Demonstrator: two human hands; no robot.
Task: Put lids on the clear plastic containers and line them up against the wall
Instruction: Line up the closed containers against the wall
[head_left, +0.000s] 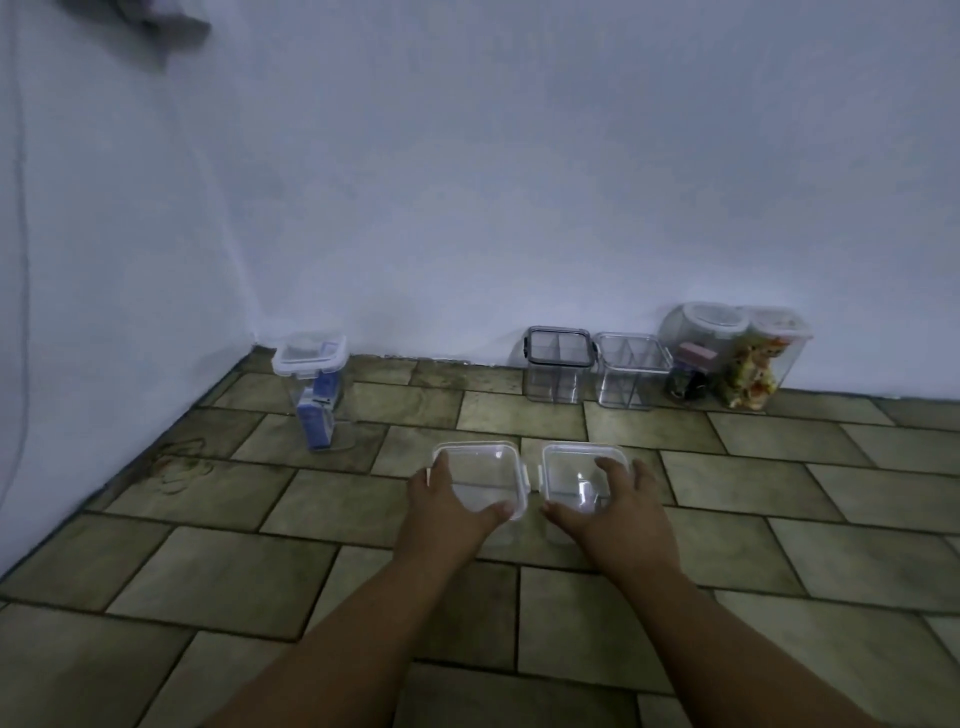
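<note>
Two clear square containers with clear lids stand side by side on the tiled floor in front of me. My left hand grips the left container from above, thumb at its near right corner. My right hand grips the right container the same way. Against the far wall stand a dark-rimmed divided container, a clear divided one beside it, and two lidded jars with contents. A tall lidded container holding a blue item stands apart near the left corner.
The white back wall meets the white left wall at a corner near the tall container. Bare floor tiles lie around my arms and between the wall row and the two containers I hold.
</note>
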